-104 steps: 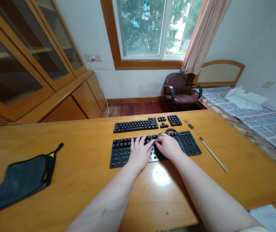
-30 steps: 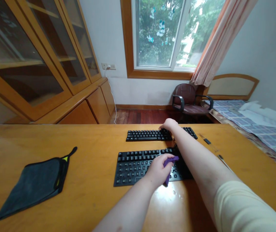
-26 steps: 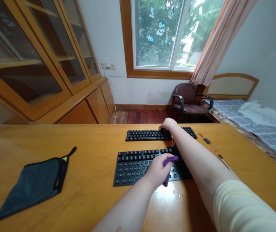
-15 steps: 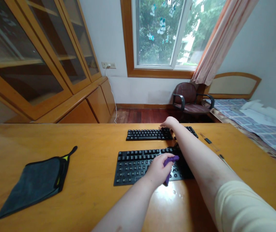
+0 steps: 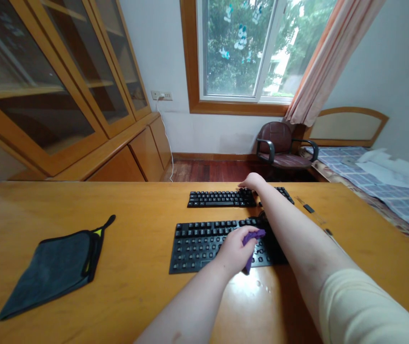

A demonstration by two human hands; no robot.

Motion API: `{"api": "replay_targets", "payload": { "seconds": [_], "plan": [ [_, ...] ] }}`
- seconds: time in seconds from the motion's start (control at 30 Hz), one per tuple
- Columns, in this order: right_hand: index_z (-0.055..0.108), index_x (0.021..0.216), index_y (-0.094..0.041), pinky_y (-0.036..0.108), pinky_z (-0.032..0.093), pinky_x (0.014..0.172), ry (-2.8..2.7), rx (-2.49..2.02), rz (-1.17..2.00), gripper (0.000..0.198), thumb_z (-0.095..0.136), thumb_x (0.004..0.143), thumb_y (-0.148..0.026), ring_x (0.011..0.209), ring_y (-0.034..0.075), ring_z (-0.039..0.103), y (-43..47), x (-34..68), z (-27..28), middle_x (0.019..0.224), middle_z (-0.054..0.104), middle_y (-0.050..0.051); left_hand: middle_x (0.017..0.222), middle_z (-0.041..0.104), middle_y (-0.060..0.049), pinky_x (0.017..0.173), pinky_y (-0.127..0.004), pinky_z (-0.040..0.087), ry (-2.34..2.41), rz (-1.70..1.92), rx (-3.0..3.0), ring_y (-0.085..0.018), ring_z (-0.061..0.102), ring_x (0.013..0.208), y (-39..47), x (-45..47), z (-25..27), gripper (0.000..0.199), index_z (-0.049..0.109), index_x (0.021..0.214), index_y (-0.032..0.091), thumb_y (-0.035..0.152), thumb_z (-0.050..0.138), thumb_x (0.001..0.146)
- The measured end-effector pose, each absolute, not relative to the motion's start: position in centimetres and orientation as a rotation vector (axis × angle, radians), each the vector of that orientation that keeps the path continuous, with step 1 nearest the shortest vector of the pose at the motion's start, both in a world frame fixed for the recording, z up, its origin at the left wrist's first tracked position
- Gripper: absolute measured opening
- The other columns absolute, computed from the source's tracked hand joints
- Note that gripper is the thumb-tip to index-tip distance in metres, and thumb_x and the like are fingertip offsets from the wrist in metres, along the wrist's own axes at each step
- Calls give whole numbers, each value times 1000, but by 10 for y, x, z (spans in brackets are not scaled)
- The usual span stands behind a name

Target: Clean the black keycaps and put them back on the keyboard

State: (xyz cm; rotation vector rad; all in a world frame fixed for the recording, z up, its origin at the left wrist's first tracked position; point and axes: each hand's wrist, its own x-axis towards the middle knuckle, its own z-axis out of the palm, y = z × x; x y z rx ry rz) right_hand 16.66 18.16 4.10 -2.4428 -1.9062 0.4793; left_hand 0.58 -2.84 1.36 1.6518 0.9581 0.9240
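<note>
My left hand [image 5: 236, 246] is closed on a bunched purple cloth [image 5: 250, 251], resting over the right part of a black keyboard [image 5: 197, 248]. The keyboard's top rows carry keycaps; bare switches show in the rows below. Stretched across its right end, my right arm reaches to the far side of the desk. There my right hand [image 5: 253, 181] is bent down at the right end of a block of loose black keycaps [image 5: 219, 198] laid in rows. Its fingers look drawn together among them, mostly hidden by the hand. More keycaps [image 5: 284, 193] show beyond the forearm.
A folded dark grey cloth [image 5: 54, 263] with a black loop lies on the desk [image 5: 136, 248] at left. On the right are a small dark piece [image 5: 308, 209] and a thin tool [image 5: 329, 232], partly behind my arm. A chair [image 5: 278, 143] stands past the far edge.
</note>
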Motion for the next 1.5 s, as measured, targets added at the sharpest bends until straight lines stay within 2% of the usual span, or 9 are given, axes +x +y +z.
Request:
{"api": "replay_targets", "payload": {
  "seconds": [0.47,0.6,0.7,0.8,0.93,1.0,1.23,1.4,1.5],
  "plan": [
    [69,70,-11,28,50,61,-1844,-2377,504,40,79,50,-44,71,25,67,174,158,43,68,67,12,100,68,-3,90,-33,45,946,936,1653,-18,60,93,-28,5,15,30,65,101,21,14,52,75],
    [68,66,-10,26,48,57,-1792,-2302,504,35,77,53,-41,66,23,65,171,154,48,65,67,12,100,67,-3,90,-32,44,935,947,1651,-18,60,94,-28,5,14,29,64,101,22,13,52,75],
    [67,69,-12,22,45,56,-1754,-2213,477,30,71,62,-41,64,18,63,161,153,58,68,67,9,102,66,-3,89,-33,45,942,960,1601,-18,60,94,-26,5,10,29,62,103,21,15,54,76],
    [64,75,-15,20,43,53,-1675,-2031,511,29,61,73,-44,59,12,59,130,154,67,71,67,5,101,66,-5,83,-31,48,942,1001,1435,-17,62,89,-23,7,6,33,55,110,20,16,52,78],
    [57,75,-18,20,41,46,-1329,-1360,898,26,62,73,-44,45,8,50,54,152,61,60,62,-1,94,65,-4,67,-26,51,924,1094,1182,-13,64,71,-18,9,2,23,48,104,18,20,49,81],
    [55,74,-19,21,41,43,-1179,-1194,962,25,65,71,-42,42,9,49,15,149,48,57,60,-2,90,64,-3,67,-26,51,956,1126,1159,-13,64,71,-16,8,0,19,46,99,18,22,51,81],
    [63,72,-21,28,53,55,-985,-1071,1066,23,78,57,-31,51,12,58,-32,136,12,68,63,-2,89,66,-6,79,-30,48,1014,1184,1320,-18,62,84,-16,6,-4,19,56,94,15,28,56,80],
    [70,80,-22,31,56,65,-955,-1066,1181,22,76,61,-32,62,13,64,-27,144,1,85,66,1,100,67,-9,86,-33,47,927,1147,1291,-20,62,93,-18,5,1,26,62,99,14,31,49,84],
    [71,86,-23,33,56,74,-912,-1054,1224,25,74,64,-34,75,16,66,-25,148,-3,98,65,3,109,65,-10,92,-34,44,930,1153,1263,-20,60,100,-18,4,5,29,62,106,15,27,54,81]
  ]
}}
